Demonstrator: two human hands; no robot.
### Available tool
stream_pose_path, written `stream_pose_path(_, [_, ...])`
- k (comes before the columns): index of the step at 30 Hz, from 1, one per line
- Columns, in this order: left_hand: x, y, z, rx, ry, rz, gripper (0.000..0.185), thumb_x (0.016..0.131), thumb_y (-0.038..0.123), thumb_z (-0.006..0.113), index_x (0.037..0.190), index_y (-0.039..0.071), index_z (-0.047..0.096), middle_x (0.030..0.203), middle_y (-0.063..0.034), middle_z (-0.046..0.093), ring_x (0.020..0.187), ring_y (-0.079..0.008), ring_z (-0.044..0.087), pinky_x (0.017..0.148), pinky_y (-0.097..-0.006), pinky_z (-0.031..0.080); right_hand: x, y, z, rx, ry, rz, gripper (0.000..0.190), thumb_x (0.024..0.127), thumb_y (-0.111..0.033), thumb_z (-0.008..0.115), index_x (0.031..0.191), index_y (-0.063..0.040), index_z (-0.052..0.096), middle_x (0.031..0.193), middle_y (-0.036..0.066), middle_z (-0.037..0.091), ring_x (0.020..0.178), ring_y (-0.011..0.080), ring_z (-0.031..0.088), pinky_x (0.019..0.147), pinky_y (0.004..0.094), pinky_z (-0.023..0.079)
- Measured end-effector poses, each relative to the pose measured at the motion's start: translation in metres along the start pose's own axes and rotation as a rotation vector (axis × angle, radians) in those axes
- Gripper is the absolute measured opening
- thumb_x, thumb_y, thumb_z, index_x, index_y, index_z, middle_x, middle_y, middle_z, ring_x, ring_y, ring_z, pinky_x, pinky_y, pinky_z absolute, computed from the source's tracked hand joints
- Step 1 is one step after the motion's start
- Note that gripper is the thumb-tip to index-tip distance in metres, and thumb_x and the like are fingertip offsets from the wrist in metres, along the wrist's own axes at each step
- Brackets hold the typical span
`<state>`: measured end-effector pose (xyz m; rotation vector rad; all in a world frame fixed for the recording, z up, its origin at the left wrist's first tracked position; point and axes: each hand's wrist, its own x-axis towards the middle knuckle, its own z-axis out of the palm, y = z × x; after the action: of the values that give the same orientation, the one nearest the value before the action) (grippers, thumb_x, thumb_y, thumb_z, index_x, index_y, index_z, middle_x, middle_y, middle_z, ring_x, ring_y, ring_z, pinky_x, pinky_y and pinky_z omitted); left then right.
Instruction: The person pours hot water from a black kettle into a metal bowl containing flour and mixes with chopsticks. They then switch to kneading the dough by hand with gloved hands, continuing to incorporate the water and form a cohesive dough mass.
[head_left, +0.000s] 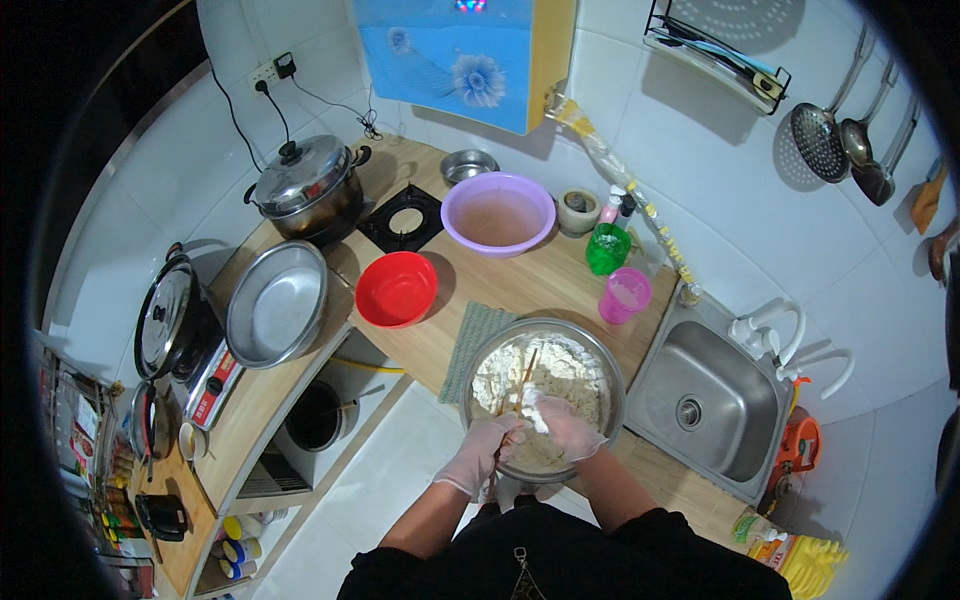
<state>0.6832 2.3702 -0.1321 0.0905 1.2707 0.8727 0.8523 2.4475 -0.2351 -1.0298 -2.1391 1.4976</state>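
Observation:
A wide metal bowl (617, 375) stands at the counter's near edge, partly on a green-grey mat (469, 337). White flour (577, 352) and clumpy, moist-looking flour mixture (592, 397) lie inside it. My left hand (487, 446), in a thin clear glove, grips wooden chopsticks (529, 369) at the bowl's near left rim; their upper ends point away over the flour. My right hand (566, 427), gloved too, reaches into the bowl at the right of the chopsticks, its fingertips dusted with flour. Whether it holds anything is hidden.
Right of the bowl is a steel sink (720, 390). Beyond the bowl stand a pink cup (625, 295), a green container (607, 249) and a purple basin (499, 214) of cloudy liquid. To the left are a red bowl (396, 289), an oval metal basin (277, 304) and a lidded pot (311, 187).

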Motion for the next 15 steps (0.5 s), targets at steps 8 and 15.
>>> stream_pose_path(8, [-0.019, 0.000, 0.014, 0.233, 0.095, 0.129, 0.022, 0.083, 0.025, 0.058, 0.075, 0.004, 0.061, 0.051, 0.0012, 0.046, 0.037, -0.0066, 0.035, 0.035, -0.0223, 0.023, 0.022, -0.040, 0.000, 0.374, 0.293, 0.127, 0.033, 0.091, -0.026, 0.042, 0.108, 0.000, 0.054, 0.105, 0.010, 0.055, 0.095, 0.0206, 0.048, 0.088, 0.0331, 0.037])
stream_pose_path(15, [-0.040, 0.009, -0.031, 0.365, 0.120, 0.127, 0.020, 0.080, 0.024, 0.062, 0.079, 0.003, 0.060, 0.051, 0.0007, 0.046, 0.035, -0.0057, 0.034, 0.032, -0.0230, 0.022, 0.029, -0.056, -0.014, -0.338, 0.138, 0.152, 0.029, 0.087, -0.020, 0.040, 0.102, 0.000, 0.055, 0.100, 0.017, 0.058, 0.095, 0.0279, 0.053, 0.084, 0.0369, 0.041])
